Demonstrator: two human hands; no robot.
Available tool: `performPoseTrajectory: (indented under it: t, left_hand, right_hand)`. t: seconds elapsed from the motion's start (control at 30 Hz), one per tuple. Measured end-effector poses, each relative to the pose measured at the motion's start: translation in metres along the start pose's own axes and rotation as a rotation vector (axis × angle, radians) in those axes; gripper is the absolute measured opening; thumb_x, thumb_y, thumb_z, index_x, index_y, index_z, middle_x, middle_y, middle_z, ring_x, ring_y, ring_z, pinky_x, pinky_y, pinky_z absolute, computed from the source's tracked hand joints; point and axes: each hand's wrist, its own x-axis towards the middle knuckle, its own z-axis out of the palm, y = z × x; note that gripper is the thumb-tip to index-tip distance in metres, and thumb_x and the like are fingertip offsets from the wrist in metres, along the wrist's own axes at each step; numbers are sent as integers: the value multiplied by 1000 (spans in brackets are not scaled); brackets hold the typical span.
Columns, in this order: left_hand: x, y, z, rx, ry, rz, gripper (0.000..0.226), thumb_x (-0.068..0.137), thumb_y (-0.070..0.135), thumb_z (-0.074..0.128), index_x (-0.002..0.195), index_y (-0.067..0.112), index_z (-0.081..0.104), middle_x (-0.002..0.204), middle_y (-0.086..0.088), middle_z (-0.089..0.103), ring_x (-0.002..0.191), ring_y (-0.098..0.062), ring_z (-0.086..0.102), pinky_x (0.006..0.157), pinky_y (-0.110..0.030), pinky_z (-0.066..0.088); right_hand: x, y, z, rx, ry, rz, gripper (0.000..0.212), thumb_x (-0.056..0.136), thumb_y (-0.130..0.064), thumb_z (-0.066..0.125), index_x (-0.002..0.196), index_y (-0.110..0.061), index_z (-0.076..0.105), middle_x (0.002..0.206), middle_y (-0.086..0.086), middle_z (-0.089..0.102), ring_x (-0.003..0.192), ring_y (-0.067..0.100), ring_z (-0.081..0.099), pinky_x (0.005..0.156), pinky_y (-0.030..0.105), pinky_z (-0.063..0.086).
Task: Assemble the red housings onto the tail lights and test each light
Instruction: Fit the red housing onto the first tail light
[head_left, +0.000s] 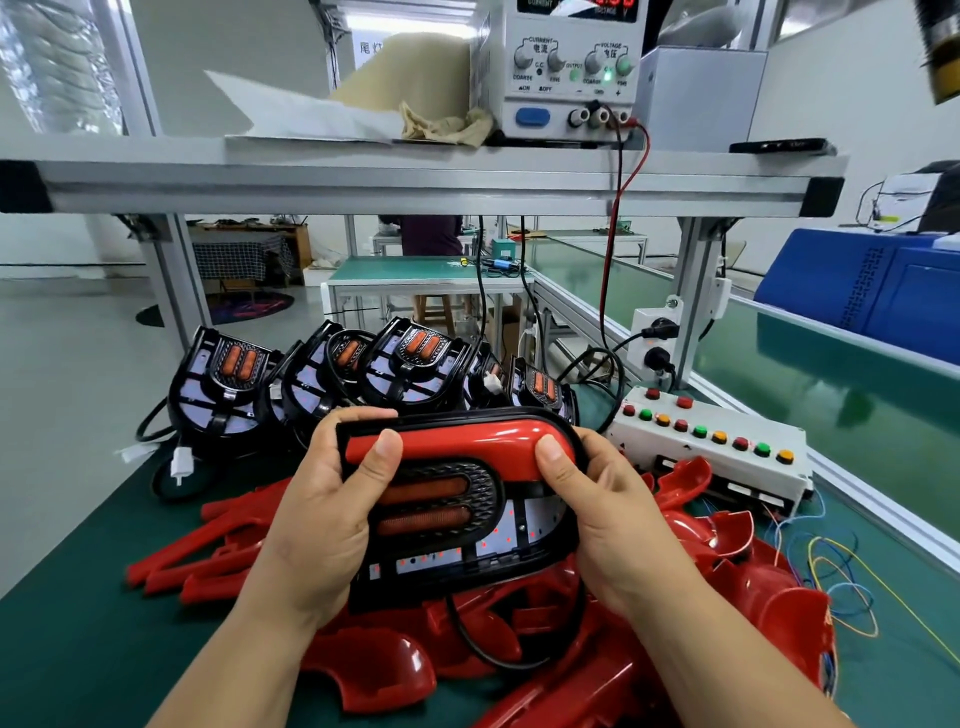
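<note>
I hold a black tail light (441, 519) above the green bench, its two orange lenses facing me. A red housing (457, 441) lies along its top edge. My left hand (322, 499) grips the light's left end, thumb pressing the red housing. My right hand (602, 509) grips the right end, thumb on the housing's rounded corner. The light's black cable loops down beneath it. Loose red housings (395, 670) are heaped under my hands. Several bare tail lights (410, 364) stand in a row behind.
A white test box (727, 457) with coloured push buttons sits at the right, thin coloured wires trailing from it. A power supply (566, 67) stands on the upper shelf with a red lead hanging down. A conveyor with a blue crate (857, 291) runs along the right.
</note>
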Motion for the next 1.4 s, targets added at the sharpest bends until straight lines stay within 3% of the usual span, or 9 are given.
performPoseTrajectory:
  t: [0.1, 0.3, 0.57, 0.63, 0.77, 0.93, 1.07, 1.17, 1.4]
  left_hand:
    - [1, -1, 1, -6, 28, 14, 28, 77, 36, 64, 104, 26, 61, 95, -19, 74, 81, -40, 73, 58, -43, 60]
    - [1, -1, 2, 7, 63, 26, 36, 75, 37, 67, 107, 23, 59, 95, -18, 74, 80, -42, 73, 59, -46, 60]
    - [3, -2, 2, 21, 120, 36, 28, 73, 37, 70, 98, 26, 65, 93, -18, 74, 82, -43, 72, 62, -51, 59]
    - [4, -2, 3, -2, 122, 23, 20, 77, 33, 67, 96, 26, 65, 92, -17, 74, 80, -42, 73, 59, -49, 59]
    - [3, 4, 3, 18, 65, -7, 41, 76, 37, 66, 111, 19, 57, 97, -13, 75, 83, -35, 74, 59, -40, 60]
    - [-1, 10, 6, 55, -10, -2, 47, 70, 40, 69, 112, 23, 55, 97, -10, 75, 83, -32, 75, 60, -34, 60]
    - [-5, 12, 7, 97, -58, 17, 48, 66, 46, 75, 109, 31, 59, 101, -4, 75, 89, -25, 74, 65, -29, 60]
    - [-5, 11, 10, 103, -37, 56, 51, 69, 40, 68, 114, 22, 53, 97, -2, 75, 83, -26, 75, 61, -29, 60]
    - [-4, 9, 9, 62, 23, 50, 30, 72, 38, 66, 100, 28, 61, 94, -12, 75, 79, -35, 74, 58, -36, 60]
  right_hand:
    - [0, -1, 1, -2, -7, -5, 40, 78, -23, 66, 111, -3, 59, 102, 17, 73, 90, 26, 71, 81, 37, 59]
    - [2, -1, 2, -23, -5, 3, 42, 79, -25, 66, 113, -2, 57, 104, 20, 72, 90, 29, 71, 79, 40, 59]
    - [3, 2, 2, -7, -4, -4, 42, 79, -29, 69, 112, -4, 58, 101, 17, 73, 87, 27, 72, 70, 34, 58]
    - [3, 2, 3, -14, -5, 4, 45, 79, -31, 69, 113, -4, 58, 102, 17, 73, 88, 28, 72, 70, 34, 58]
    - [4, -1, 3, -18, 5, 27, 50, 75, -35, 76, 112, -6, 60, 103, 15, 73, 91, 27, 72, 72, 31, 58]
    - [5, -4, 4, -25, 46, 32, 64, 63, -33, 88, 114, -7, 61, 103, 15, 73, 92, 28, 72, 74, 30, 57]
    - [4, -4, 3, -24, 89, 0, 57, 62, -32, 83, 108, -7, 63, 98, 14, 74, 86, 26, 73, 70, 27, 57]
    - [3, -3, 3, -51, 82, -15, 56, 65, -33, 87, 109, -9, 63, 101, 15, 74, 91, 29, 72, 72, 28, 57]
    - [1, -2, 4, -66, 65, 42, 59, 63, -32, 89, 110, -10, 62, 103, 14, 73, 93, 30, 72, 72, 30, 58]
